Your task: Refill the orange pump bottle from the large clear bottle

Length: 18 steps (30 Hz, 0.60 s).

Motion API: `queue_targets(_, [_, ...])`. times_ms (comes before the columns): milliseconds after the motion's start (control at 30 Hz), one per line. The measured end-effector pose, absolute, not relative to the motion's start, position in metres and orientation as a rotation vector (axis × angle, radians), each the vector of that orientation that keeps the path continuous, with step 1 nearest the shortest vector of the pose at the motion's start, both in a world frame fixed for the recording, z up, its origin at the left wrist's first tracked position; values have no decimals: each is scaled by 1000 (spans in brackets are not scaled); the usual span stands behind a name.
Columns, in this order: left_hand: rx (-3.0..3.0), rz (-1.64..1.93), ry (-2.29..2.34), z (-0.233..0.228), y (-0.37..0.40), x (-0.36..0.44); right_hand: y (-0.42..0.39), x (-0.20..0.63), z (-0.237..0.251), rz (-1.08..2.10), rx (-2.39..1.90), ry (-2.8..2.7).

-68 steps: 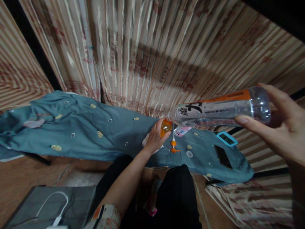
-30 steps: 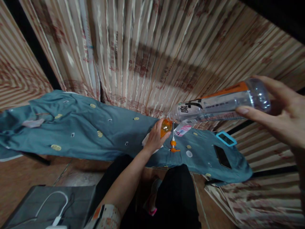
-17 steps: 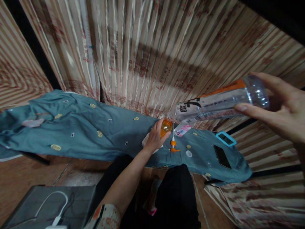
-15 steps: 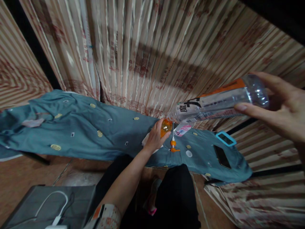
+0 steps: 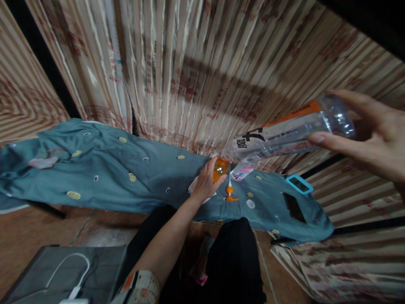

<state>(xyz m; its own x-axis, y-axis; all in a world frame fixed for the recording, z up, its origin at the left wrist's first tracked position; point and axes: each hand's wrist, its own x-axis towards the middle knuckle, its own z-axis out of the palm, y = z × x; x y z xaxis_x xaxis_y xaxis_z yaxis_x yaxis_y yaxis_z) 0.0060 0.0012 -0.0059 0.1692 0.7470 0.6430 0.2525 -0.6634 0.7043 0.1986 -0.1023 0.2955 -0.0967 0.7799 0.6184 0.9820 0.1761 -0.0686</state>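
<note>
My left hand [image 5: 205, 182] is wrapped round a small orange bottle [image 5: 220, 169] that stands on the cloth-covered surface. My right hand [image 5: 376, 135] grips the base of a large clear plastic bottle [image 5: 284, 131] with an orange and white label. The large bottle is tilted, its neck down to the left and touching the mouth of the orange bottle. Whether liquid flows between them I cannot tell. Just right of the orange bottle lies an orange pump top [image 5: 230, 193] with its tube. Behind the tube is a clear container with a pink label [image 5: 243, 172].
A teal patterned cloth [image 5: 152, 177] covers the narrow surface. Farther right lie a white round disc [image 5: 250, 204], a dark phone [image 5: 294, 207] and a blue-framed device [image 5: 299, 184]. Striped curtains [image 5: 177, 76] hang behind. A white cable [image 5: 85, 261] rests on a grey seat [image 5: 104, 266] at lower left.
The raised base of the large bottle and my right hand have shifted slightly left and up. My left hand and the orange bottle stay in place.
</note>
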Motion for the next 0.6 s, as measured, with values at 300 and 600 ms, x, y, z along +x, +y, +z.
queue_targets(300, [2010, 1501, 940, -7, 2, 6, -100, 202, 297, -455, -1637, -1970])
queue_targets(600, [2004, 1501, 943, -7, 2, 6, -98, 203, 299, -494, -1659, -1975])
